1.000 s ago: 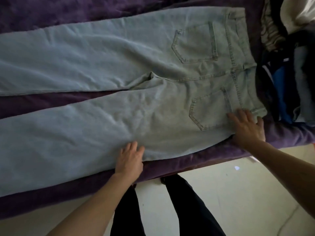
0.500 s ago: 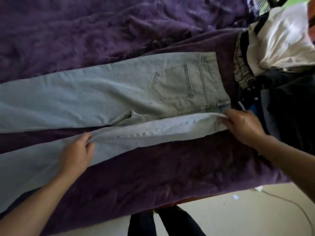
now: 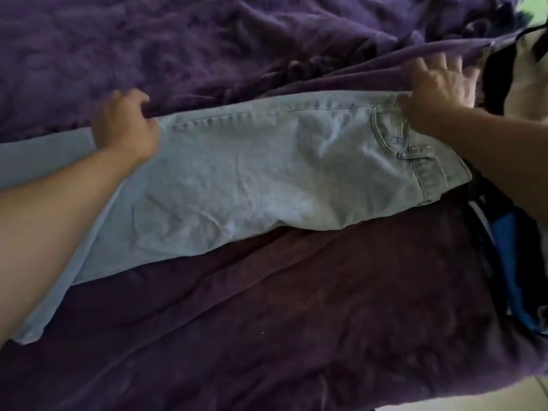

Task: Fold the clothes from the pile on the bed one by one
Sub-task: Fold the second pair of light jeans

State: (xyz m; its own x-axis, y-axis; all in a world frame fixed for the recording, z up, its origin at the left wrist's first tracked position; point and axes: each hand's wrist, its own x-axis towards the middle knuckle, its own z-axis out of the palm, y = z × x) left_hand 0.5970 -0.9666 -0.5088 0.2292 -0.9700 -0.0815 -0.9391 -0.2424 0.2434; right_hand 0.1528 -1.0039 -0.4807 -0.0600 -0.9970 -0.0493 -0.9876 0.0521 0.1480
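Two hands are seen on light-blue jeans (image 3: 252, 179), laid folded lengthwise on a purple bedspread (image 3: 267, 321). The far seam is gripped by the left hand (image 3: 124, 123). Whether the waistband is grasped by the blurred right hand (image 3: 433, 84) cannot be told. Just beside that hand lies the pile of clothes (image 3: 516, 256).

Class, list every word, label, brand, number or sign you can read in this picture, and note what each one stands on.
No readable text anywhere.
On the light blue denim jeans: only stitching and rivets, no legible label.
On the pile of clothes at the right: blurred, no print readable.
On the purple bed cover: nothing written.
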